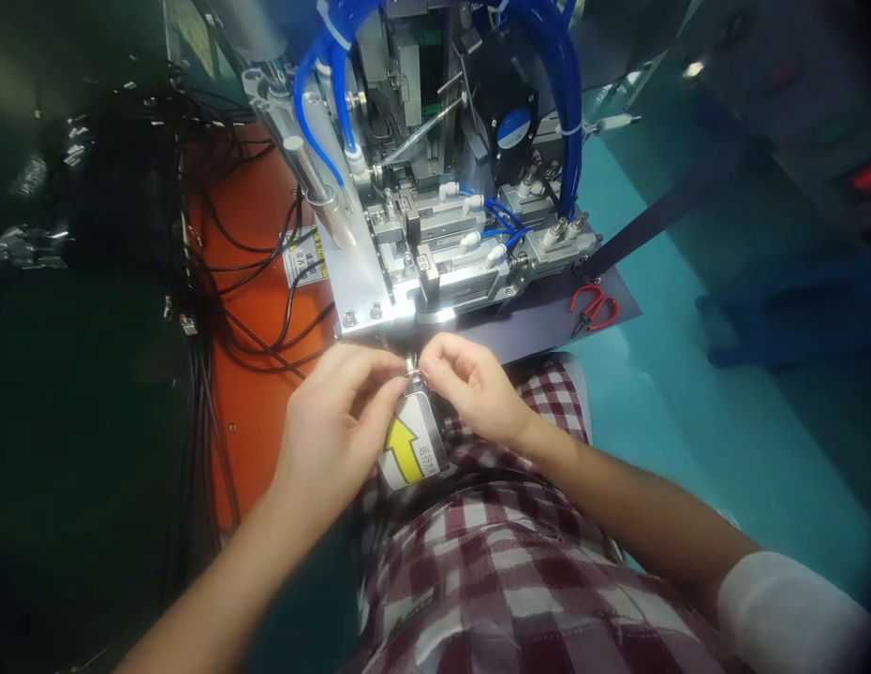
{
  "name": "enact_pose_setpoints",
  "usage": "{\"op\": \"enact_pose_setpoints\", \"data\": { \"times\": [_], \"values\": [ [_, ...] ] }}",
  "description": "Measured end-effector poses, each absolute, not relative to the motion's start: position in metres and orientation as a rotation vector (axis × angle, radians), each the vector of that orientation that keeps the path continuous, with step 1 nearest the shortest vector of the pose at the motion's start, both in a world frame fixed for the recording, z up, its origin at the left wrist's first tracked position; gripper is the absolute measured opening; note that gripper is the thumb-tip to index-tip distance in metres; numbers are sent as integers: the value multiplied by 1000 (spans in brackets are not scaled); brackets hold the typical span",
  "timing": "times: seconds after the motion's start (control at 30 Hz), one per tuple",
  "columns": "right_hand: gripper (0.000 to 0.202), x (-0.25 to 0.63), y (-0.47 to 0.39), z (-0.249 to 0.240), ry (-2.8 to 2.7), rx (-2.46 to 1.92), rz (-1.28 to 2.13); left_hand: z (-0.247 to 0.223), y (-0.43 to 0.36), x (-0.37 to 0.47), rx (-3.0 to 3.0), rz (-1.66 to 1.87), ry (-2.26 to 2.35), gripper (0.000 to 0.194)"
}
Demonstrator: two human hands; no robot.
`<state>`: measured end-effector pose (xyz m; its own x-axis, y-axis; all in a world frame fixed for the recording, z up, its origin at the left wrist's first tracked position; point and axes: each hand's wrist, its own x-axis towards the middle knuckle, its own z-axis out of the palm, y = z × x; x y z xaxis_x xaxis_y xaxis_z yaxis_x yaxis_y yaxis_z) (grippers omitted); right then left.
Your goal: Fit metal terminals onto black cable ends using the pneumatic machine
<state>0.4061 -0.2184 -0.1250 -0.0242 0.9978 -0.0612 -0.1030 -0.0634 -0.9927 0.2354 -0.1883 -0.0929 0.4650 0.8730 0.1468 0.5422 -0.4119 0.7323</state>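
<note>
Left hand (341,398) and right hand (474,382) pinch a tiny part (413,371), fingertips nearly closed, beyond the arrow label (405,451); pliers (596,309) lie right.

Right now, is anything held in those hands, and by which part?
The left hand and right hand seem to pinch a tiny piece between them; which part they grip is too small to tell.

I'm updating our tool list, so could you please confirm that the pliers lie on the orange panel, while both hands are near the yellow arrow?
Not quite: the head view shows the pliers on the grey plate, not the orange panel. The left hand and right hand are near the yellow arrow.
</note>
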Motion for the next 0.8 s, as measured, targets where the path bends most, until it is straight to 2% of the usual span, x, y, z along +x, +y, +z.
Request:
{"op": "enact_pose_setpoints", "data": {
  "times": [0.23,0.8],
  "values": [
    [29,403,-223,-141,-998,-1204,1429,-108,-189,224,2488,681,989,14],
    [25,400,-207,-148,-1032,-1278,1345,-119,-180,224,2515,690,1071,25]
  ]
}}
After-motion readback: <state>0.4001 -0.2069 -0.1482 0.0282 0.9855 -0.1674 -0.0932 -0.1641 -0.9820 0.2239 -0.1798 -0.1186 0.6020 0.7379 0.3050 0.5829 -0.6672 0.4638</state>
